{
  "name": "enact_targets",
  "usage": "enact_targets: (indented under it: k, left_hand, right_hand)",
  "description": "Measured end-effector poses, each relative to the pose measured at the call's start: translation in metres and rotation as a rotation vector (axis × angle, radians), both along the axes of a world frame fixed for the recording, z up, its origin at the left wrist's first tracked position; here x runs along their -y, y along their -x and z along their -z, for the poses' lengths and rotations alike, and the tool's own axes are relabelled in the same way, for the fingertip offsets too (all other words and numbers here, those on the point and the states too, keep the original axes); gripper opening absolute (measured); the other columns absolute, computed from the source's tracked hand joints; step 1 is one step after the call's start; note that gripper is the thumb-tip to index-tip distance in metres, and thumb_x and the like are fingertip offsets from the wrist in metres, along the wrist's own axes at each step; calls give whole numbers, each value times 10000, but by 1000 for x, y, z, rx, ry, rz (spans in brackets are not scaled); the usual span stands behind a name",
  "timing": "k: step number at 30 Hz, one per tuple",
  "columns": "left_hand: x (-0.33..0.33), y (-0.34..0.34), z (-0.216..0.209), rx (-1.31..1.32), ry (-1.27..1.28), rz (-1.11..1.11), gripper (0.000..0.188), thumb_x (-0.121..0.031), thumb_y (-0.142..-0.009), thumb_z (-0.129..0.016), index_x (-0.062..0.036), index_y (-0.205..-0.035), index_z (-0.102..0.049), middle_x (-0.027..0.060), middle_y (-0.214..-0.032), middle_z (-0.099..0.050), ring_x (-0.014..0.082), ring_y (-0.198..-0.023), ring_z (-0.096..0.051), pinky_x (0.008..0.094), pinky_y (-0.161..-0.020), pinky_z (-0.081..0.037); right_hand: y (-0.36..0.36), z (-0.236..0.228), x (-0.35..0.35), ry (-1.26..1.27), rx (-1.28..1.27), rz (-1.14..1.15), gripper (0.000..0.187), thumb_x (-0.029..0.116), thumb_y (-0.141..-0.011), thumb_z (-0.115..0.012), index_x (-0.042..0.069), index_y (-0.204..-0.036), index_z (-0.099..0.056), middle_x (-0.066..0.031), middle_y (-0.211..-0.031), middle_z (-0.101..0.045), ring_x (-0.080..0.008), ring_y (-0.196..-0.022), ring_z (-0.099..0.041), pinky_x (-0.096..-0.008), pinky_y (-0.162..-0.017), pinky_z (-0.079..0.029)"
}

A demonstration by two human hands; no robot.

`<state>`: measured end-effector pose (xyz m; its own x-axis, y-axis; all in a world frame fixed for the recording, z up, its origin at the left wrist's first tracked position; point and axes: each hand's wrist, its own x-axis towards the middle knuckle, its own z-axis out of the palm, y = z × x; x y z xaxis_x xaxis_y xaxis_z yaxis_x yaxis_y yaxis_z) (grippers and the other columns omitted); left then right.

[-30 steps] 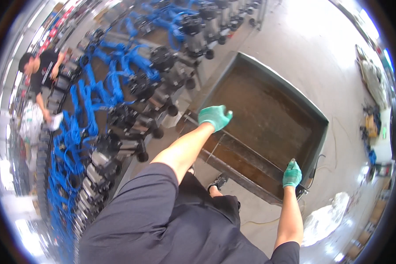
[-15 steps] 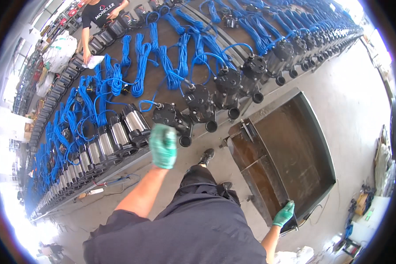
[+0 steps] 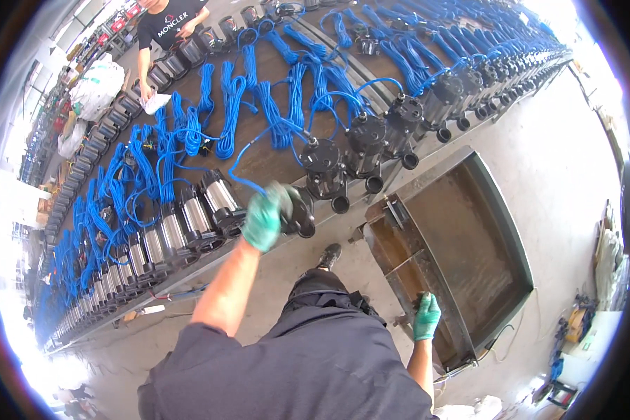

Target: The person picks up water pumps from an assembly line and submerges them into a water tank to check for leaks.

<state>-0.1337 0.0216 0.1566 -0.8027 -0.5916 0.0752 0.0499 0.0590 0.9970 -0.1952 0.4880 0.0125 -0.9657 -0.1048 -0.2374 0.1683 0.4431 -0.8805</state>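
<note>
In the head view, reaching with the green-gloved left hand (image 3: 262,220) to a black pump (image 3: 301,215) at the near edge of the brown table (image 3: 269,158), just beside a blue cord (image 3: 241,179); too blurred to tell whether gripping or only touching. With the green-gloved right hand (image 3: 427,318), curled narrow above a metal tub (image 3: 458,231); cannot tell if holding anything. Likely heavy, hard and stiff, perhaps slippery on the smooth casing; best held low around the body with 2 hands, not by the soft cord. Crowded across the table with cord bundles (image 3: 276,115) and other pumps (image 3: 367,134). Below, pale and smooth underfoot, on the workshop floor (image 3: 539,150). Across the table, near 1 co-worker (image 3: 164,31) in black.
</note>
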Motion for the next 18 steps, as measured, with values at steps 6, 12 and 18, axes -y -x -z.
enact_targets:
  k: [6,12,18]
  left_hand:
    - [-123,-17,-14,4,-76,44,382,-396,-1068,-523,-45,-978,-644,-54,-691,-539,51,-621,-452,250,-597,-386]
    - [-197,2,-50,-25,-295,571,480,-461,-1065,-483,-79,-786,-565,18,-834,-560,149,-859,-559,371,-955,-443]
    - [-209,55,8,-2,-204,494,373,-361,-1083,-498,-45,-951,-646,24,-910,-646,128,-832,-580,298,-802,-478]
  right_hand:
    - [-4,-22,59,-5,56,-309,298,284,-1046,-567,65,-1230,-649,-43,-913,-693,-102,-773,-620,-274,-662,-512]
    - [-31,-23,34,235,326,-370,731,-40,-860,-565,75,-1551,-356,-107,-1309,-602,-187,-1092,-616,-295,-887,-526]
    - [-38,-80,-44,-69,54,-64,547,-79,-828,-466,-9,-1359,-579,-79,-966,-701,-142,-847,-647,-283,-776,-540]
